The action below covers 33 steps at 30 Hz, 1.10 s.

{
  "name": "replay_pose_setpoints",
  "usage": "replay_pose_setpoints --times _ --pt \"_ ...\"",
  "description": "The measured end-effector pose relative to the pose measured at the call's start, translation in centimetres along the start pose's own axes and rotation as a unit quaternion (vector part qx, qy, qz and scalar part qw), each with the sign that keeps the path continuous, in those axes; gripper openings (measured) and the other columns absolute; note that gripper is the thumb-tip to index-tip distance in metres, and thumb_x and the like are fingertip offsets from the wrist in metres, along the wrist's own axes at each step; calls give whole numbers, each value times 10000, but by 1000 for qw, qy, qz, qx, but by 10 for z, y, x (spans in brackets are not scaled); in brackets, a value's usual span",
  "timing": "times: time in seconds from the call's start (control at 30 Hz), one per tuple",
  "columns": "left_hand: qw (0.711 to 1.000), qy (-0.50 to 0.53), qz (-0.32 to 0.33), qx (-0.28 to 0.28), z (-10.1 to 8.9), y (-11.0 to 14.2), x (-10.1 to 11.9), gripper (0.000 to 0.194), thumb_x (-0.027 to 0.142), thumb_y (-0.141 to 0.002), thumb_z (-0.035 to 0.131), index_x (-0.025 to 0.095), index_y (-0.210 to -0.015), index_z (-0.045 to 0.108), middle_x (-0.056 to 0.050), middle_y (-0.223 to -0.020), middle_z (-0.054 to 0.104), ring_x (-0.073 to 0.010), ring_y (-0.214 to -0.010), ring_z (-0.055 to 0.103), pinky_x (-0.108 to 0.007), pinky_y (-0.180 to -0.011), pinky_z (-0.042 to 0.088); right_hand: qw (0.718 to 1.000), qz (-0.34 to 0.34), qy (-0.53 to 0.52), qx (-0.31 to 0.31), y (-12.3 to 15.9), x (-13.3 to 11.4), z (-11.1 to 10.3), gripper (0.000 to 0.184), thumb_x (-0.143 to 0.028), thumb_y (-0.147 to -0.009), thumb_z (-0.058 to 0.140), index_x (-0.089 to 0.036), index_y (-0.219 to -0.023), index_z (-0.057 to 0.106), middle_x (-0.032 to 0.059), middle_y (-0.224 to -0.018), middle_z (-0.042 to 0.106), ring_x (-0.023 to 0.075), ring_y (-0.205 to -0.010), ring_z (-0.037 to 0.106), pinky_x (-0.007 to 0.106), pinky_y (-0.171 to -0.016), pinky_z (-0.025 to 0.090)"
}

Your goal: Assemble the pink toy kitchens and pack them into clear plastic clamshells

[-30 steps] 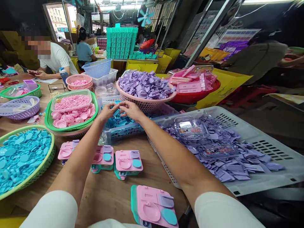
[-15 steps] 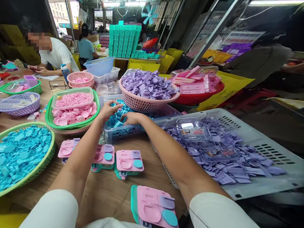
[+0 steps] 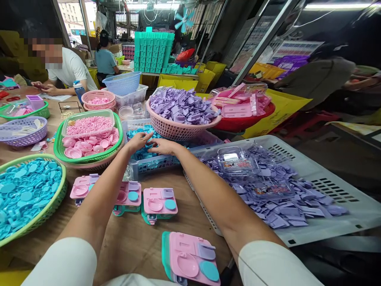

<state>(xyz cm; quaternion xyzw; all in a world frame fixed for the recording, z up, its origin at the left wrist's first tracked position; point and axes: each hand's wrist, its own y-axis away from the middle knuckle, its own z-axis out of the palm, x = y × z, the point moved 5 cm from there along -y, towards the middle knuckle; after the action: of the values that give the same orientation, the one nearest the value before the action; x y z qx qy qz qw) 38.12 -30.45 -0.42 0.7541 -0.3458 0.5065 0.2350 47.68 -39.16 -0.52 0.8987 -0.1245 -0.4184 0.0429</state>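
Note:
Over a clear plastic crate (image 3: 153, 166) of small blue plastic parts (image 3: 143, 151), both my hands reach forward, close together. My left hand (image 3: 137, 142) is at the crate's left side, its fingers drawn together; whatever is in them is too small to make out. Facing it, my right hand (image 3: 163, 146) hovers just above the blue parts with thumb and fingers apart. On the table nearest me lies a pink-and-teal toy set (image 3: 190, 258) with a purple flap and a blue disc. A similar set (image 3: 160, 204) sits farther off, beside others partly covered by my left forearm.
A pink basket (image 3: 178, 129) heaped with purple parts stands behind the crate. At right is a grey tray (image 3: 315, 159) of purple pieces and clear packs. Left are a green basket (image 3: 61, 147) of pink pieces and a light-green basket (image 3: 63, 182) of blue discs. Other people sit beyond.
My hands were touching above the crate, then separated as the right hand dipped into the blue parts. Now it is raised slightly and close to the left again.

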Motion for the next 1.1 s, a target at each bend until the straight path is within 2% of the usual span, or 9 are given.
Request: replay_pose_setpoints --times 0.1,0.27,0.33,0.53,0.63,0.73,0.9,1.0,1.1 --pt "999 0 -10 -34 4 1 0 445 563 -886 628 156 -715 571 28 -536 464 -89 -463 386 -246 -482 285 999 -3 -33 42 -9 -1 0 129 -104 -743 742 -147 -855 697 12 -761 714 155 -778 665 215 -756 522" --pt "999 8 33 6 -3 2 3 506 562 -676 824 144 -899 646 63 -583 467 -83 -546 387 -222 -550 305 982 22 -136 126 -12 -1 -8 118 -143 -903 570 -148 -1017 600 34 -795 718 130 -703 687 240 -715 569" --pt "999 -1 43 11 -5 3 4 505 531 -613 861 134 -856 665 58 -604 489 -93 -596 423 -222 -596 329 977 24 -164 134 -9 -2 -11 133 -135 -920 527 -150 -1045 567 49 -832 729 122 -707 694 247 -724 585" --pt "997 -7 32 65 -10 6 7 325 353 -602 867 124 -676 649 73 -515 419 -87 -566 390 -227 -583 303 984 42 -124 120 1 3 -11 103 -115 -874 576 -157 -967 592 59 -875 716 119 -729 672 220 -672 554" --pt "993 30 26 109 -13 8 7 266 328 -682 814 125 -703 643 66 -516 463 -76 -536 363 -229 -566 294 995 35 -53 75 0 1 -2 123 -128 -724 755 -164 -772 648 5 -729 681 132 -685 622 215 -650 504" --pt "991 86 13 106 -13 7 5 352 357 -615 870 122 -786 671 44 -579 554 -74 -541 396 -230 -561 314 999 26 5 23 -3 -3 6 203 -93 -585 830 -169 -590 642 -32 -570 610 140 -644 582 227 -654 463" --pt "981 157 4 114 -15 5 1 415 349 -523 911 124 -735 635 14 -635 603 -69 -542 417 -232 -545 317 997 43 10 60 -3 1 -6 279 -145 -694 776 -165 -526 554 -30 -506 544 149 -646 589 230 -647 451" --pt "971 207 -2 118 -17 5 1 416 355 -538 889 142 -715 579 8 -673 616 -85 -588 490 -234 -575 338 991 66 -43 111 4 6 -18 218 -237 -833 688 -166 -674 558 5 -640 634 147 -653 636 220 -605 473" --pt "971 227 -26 78 -16 6 1 442 348 -510 894 148 -733 569 6 -713 632 -106 -650 562 -236 -609 358 980 75 -105 150 8 5 -22 149 -265 -942 550 -170 -827 556 29 -777 694 132 -676 677 211 -610 509"
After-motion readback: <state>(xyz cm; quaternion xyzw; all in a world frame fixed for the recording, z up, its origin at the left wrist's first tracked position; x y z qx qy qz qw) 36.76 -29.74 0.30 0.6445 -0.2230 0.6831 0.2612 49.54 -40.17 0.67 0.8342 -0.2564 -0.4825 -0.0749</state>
